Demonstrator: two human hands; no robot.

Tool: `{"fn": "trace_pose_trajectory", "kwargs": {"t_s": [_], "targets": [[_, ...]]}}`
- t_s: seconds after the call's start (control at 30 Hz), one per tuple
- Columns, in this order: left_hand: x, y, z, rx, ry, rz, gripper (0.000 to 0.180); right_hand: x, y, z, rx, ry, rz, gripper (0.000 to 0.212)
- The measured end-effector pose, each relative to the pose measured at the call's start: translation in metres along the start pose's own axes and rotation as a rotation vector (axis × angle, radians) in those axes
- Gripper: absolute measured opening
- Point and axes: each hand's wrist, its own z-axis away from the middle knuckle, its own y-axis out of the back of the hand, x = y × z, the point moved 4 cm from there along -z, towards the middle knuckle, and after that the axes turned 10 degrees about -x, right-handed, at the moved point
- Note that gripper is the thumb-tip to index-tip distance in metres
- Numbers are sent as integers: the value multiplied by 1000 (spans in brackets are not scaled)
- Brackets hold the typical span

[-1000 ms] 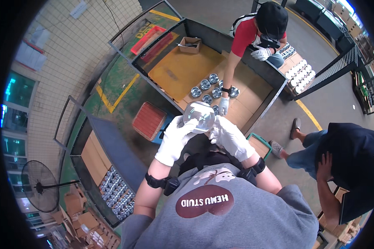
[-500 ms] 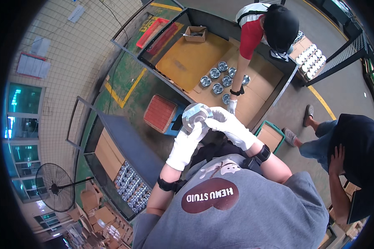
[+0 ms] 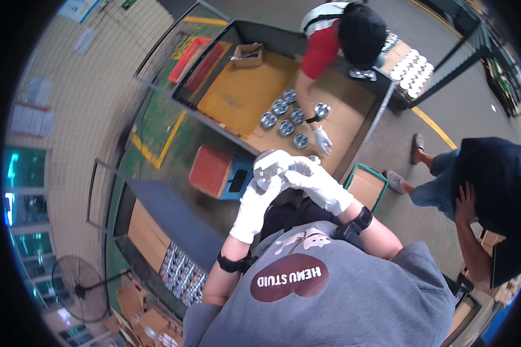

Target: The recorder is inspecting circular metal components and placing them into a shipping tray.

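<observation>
Both my hands wear white gloves and meet in front of my chest around a round silver metal part (image 3: pixel 267 166). My left hand (image 3: pixel 257 202) grips it from below and the left. My right hand (image 3: pixel 315 184) covers its right side and top. Ahead, several similar shiny round parts (image 3: pixel 285 115) lie on the brown cardboard-lined work table (image 3: pixel 237 98).
A person in a red shirt (image 3: pixel 330 40) leans over the table, a gloved hand (image 3: pixel 322 140) near the parts. Another person in dark clothes (image 3: pixel 492 185) sits at right. A red stool (image 3: pixel 211 172), a green crate (image 3: pixel 366 185), a tray of parts (image 3: pixel 412 65) and a fan (image 3: pixel 78 283) surround me.
The view has shifted, and my hands with the metal part appear lower and more central. My grip on the part is the same; the person in red keeps reaching over the table.
</observation>
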Motion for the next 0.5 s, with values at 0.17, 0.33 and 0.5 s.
{"fn": "trace_pose_trajectory", "kwargs": {"t_s": [0.17, 0.33, 0.5], "targets": [[-4, 2, -16, -39, 116, -135, 51, -3, 1, 24, 118, 94, -16, 46], [-11, -4, -34, -449, 133, -121, 82, 15, -4, 74, 381, 160, -14, 49], [-6, -55, -13, -907, 216, -131, 85, 70, -39, 139, 712, 263, -163, 44]]}}
